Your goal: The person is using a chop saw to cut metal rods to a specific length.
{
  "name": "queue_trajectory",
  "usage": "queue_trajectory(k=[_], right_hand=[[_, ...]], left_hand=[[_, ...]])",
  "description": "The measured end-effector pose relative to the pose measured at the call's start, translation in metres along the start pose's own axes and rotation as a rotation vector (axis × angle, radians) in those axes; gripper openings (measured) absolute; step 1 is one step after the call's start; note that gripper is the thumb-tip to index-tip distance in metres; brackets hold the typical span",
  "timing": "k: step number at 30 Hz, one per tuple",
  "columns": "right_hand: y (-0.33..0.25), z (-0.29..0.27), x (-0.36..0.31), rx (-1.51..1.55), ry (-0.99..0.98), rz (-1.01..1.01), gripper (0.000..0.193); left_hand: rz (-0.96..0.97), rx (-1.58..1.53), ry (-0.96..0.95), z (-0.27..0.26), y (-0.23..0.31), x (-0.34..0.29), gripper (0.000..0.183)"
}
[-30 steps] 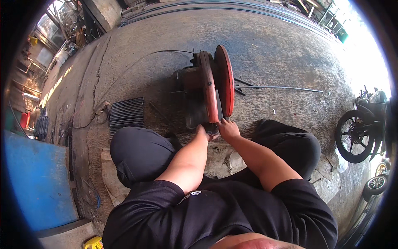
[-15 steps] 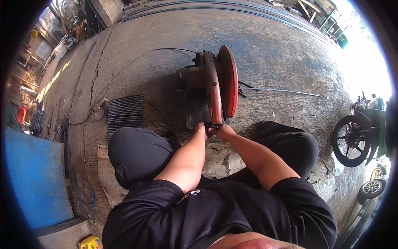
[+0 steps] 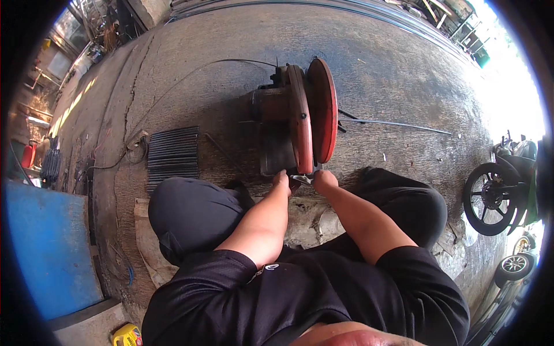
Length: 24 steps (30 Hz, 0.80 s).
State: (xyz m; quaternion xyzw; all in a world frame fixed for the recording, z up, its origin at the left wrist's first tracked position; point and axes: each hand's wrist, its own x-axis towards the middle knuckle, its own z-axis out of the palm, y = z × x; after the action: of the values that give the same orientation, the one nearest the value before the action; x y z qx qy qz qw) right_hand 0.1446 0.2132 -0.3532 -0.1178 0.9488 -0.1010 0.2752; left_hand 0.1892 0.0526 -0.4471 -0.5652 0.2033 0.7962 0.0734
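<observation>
A floor-standing cut-off machine with worn red, disc-like guards stands in front of me, its dark base toward my knees. Both hands are at the near lower edge of the machine. My left hand is closed at the front of the base; its fingertips and whatever they hold are hidden. To the right of the red guard, my right hand is curled like a fist, with its grip turned away from view. A small shiny metal piece shows between the two hands, under the guard's lower end.
Dark rods lie side by side left of the machine. A cable curves leftward, and a thin rod extends right. Long pipes lie at the back. A motorcycle stands right; a blue panel is left.
My right hand has moved right, away from my left hand, exposing the shiny metal piece between them. My left hand stays near the base. The view has shifted slightly.
</observation>
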Motion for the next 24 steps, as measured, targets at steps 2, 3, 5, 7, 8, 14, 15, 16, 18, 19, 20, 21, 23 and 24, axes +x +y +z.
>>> queue_trajectory(k=[2, 3, 5, 7, 8, 14, 15, 16, 18, 19, 20, 21, 23, 24], right_hand=[[-0.014, -0.004, 0.003, -0.074, -0.048, -0.175, 0.03], [-0.017, -0.007, 0.005, -0.191, -0.091, -0.345, 0.037], [-0.014, -0.014, 0.005, -0.271, -0.27, -0.482, 0.044], [-0.01, -0.016, 0.003, 0.471, -0.401, -0.114, 0.044], [-0.011, -0.016, 0.005, 0.477, -0.387, -0.13, 0.044], [-0.009, -0.004, 0.018, 0.653, -0.415, 0.119, 0.042], [-0.003, -0.002, 0.02, 0.725, -0.422, 0.152, 0.04], [0.001, 0.001, 0.024, 0.797, -0.43, 0.184, 0.039], [0.005, 0.004, 0.034, 0.642, -0.392, 0.122, 0.037], [0.004, 0.006, 0.04, 0.504, -0.342, 0.042, 0.037], [0.003, 0.006, 0.045, 0.493, -0.358, 0.058, 0.036], [-0.001, 0.006, 0.049, 0.283, -0.446, -0.069, 0.037], [-0.01, 0.001, 0.051, 0.078, -0.524, -0.203, 0.037], [-0.014, -0.004, 0.05, 0.022, -0.534, -0.175, 0.038]], left_hand=[[-0.006, 0.03, -0.104, -0.006, -0.003, 0.001, 0.037], [-0.021, 0.064, -0.198, -0.008, -0.003, 0.002, 0.037], [0.017, 0.189, -0.286, -0.01, -0.002, 0.006, 0.037], [0.047, 0.309, -0.337, -0.007, 0.001, 0.01, 0.039], [-0.004, 0.164, -0.388, -0.004, 0.003, 0.011, 0.037], [0.185, 0.571, 0.108, -0.001, -0.008, -0.019, 0.034], [0.167, 0.571, 0.191, -0.002, -0.01, -0.022, 0.034], [0.112, 0.63, 0.206, -0.003, -0.011, -0.021, 0.033], [0.102, 0.654, 0.128, -0.008, -0.009, -0.009, 0.032], [0.101, 0.676, 0.047, -0.012, -0.007, 0.002, 0.031], [0.092, 0.68, 0.058, -0.02, -0.006, 0.014, 0.031], [0.111, 0.8, -0.077, -0.029, -0.006, 0.027, 0.032], [0.135, 0.924, -0.208, -0.04, -0.006, 0.046, 0.035], [0.434, 1.166, -0.322, -0.042, -0.006, 0.049, 0.039]])
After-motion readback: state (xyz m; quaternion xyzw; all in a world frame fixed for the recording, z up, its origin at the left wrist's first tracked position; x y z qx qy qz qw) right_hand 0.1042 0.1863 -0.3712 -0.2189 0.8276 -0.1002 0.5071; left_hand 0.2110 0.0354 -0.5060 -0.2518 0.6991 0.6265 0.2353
